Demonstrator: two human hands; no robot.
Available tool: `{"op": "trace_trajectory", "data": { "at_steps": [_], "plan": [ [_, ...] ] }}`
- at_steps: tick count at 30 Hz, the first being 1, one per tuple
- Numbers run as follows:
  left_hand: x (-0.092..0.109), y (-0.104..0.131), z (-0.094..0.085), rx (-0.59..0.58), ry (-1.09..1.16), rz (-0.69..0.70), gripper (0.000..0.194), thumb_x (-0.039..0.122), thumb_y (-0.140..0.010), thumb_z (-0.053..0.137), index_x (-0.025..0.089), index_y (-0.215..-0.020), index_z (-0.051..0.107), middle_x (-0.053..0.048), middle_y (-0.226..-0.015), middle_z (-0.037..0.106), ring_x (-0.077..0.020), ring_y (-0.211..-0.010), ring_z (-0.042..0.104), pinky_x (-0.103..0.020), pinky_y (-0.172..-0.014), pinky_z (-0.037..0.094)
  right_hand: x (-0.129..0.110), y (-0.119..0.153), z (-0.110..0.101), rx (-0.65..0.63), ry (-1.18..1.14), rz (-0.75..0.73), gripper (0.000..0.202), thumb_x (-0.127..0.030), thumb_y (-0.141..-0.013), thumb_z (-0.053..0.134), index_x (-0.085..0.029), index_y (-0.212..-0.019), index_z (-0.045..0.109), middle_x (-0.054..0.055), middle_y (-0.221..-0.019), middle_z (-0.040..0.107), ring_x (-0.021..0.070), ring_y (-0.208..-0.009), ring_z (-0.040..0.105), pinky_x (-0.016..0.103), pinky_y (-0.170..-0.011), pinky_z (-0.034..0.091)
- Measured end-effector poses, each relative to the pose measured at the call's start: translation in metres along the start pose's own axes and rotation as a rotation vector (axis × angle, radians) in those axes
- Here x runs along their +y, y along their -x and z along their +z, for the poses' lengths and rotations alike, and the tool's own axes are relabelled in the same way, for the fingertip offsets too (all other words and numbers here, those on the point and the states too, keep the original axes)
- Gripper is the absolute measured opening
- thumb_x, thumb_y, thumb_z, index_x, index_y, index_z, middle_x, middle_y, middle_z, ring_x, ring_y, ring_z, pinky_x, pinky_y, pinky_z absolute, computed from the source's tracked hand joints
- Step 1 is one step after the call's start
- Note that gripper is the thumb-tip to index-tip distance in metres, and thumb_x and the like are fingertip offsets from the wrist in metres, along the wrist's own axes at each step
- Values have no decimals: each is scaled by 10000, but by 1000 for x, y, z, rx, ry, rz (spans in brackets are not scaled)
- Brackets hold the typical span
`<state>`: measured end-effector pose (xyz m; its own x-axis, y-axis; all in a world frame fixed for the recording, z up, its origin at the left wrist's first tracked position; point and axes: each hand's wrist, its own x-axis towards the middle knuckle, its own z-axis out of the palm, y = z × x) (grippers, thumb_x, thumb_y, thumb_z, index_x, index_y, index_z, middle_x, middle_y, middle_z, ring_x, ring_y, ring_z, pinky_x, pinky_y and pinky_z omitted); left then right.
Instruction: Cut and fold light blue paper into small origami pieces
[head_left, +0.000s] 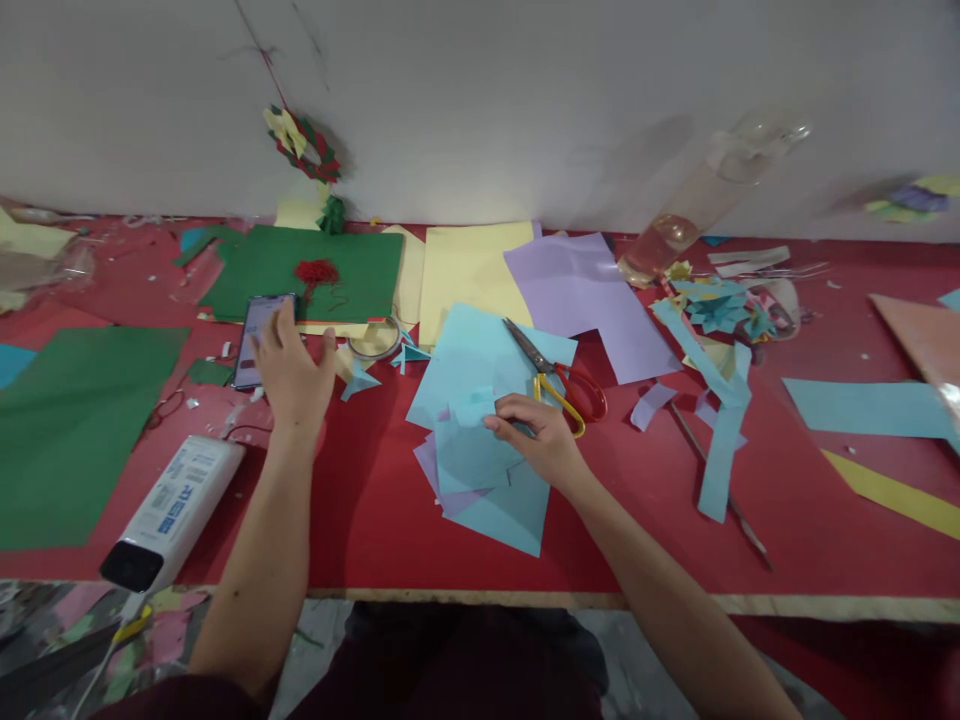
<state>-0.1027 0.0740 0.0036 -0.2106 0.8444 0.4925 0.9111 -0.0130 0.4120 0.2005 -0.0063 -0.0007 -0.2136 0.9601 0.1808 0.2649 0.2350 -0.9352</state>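
My left hand (292, 370) is over a smartphone (251, 345) lying on the red table, its fingers apart and a fingertip at the screen. Whether it touches the glass I cannot tell. My right hand (541, 440) pinches the edge of a small light blue paper piece (472, 408) between thumb and fingers. Under that piece lie larger light blue paper sheets (495, 525) and scraps of purple paper (427, 462). Just beyond my right hand rest scissors (559, 375) with red and yellow handles, blades slightly parted, on the blue paper.
Green sheets (360, 270), a yellow sheet (469, 265) and a purple sheet (600, 300) lie at the back. A tape roll (375, 338) is near the phone. A white power bank (180, 500) stands front left. A clear bottle (690, 215) rises at the back right, near blue strips (724, 450).
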Motion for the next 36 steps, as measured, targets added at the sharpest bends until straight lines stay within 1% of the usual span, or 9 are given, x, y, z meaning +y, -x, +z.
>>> {"op": "trace_trajectory", "data": {
  "at_steps": [2,5,9,12,15,19,26,31,36],
  "plan": [
    [14,4,-1,12,170,91,380,333,-953,515,202,-1308,551,-136,-1299,610,-282,-1241,548,-430,-1072,416,0,0,0,1,5,-10,336,-446,-897,620,-211,-660,583,32,-726,595,166,-706,587,299,-636,482],
    [45,20,-1,-28,362,216,234,311,-968,500,200,-1124,635,-90,-1131,694,-234,-1108,607,-390,-1004,460,-1,1,2,-2,9,-30,330,-440,-900,618,-213,-663,586,34,-732,607,167,-712,598,303,-648,490],
    [86,50,1,-288,592,350,206,305,-964,524,204,-1086,655,-62,-1040,724,-187,-994,641,-320,-902,504,0,2,3,-16,12,-59,312,-413,-914,608,-212,-676,597,36,-746,627,163,-716,612,301,-667,497],
    [102,64,2,-558,766,240,267,327,-947,561,201,-1166,649,-82,-1142,702,-206,-1076,620,-325,-926,490,1,2,2,-39,19,-87,288,-410,-902,629,-215,-691,608,39,-759,637,168,-732,618,305,-688,501],
    [106,68,2,-682,836,96,219,336,-940,569,209,-1045,713,-65,-1073,735,-209,-1032,657,-305,-901,503,0,2,1,-66,28,-102,274,-406,-894,642,-218,-698,608,42,-769,647,173,-746,622,305,-697,500],
    [104,68,2,-730,862,17,217,349,-920,589,203,-971,740,-44,-983,766,-203,-941,700,-267,-804,535,-1,3,2,-31,39,-76,291,-390,-929,592,-215,-696,579,29,-733,625,158,-707,599,292,-678,491],
    [105,69,0,-775,918,-46,203,305,-884,612,193,-986,747,-39,-970,774,-194,-923,721,-251,-784,548,2,8,7,112,-9,59,193,-406,-909,620,-217,-870,624,31,-819,661,148,-708,638,259,-639,548],
    [104,68,-1,-797,948,-69,200,316,-877,640,195,-991,751,-39,-962,777,-191,-920,723,-244,-771,547,1,10,11,175,-166,168,182,-388,-858,691,-212,-846,644,15,-814,648,132,-680,637,256,-619,577],
    [106,68,-3,-809,978,-105,191,321,-866,660,185,-960,754,-44,-933,775,-188,-886,718,-242,-746,544,-2,8,12,199,-250,185,195,-392,-835,714,-214,-811,640,15,-826,639,134,-708,634,263,-628,593]
  ]
}}
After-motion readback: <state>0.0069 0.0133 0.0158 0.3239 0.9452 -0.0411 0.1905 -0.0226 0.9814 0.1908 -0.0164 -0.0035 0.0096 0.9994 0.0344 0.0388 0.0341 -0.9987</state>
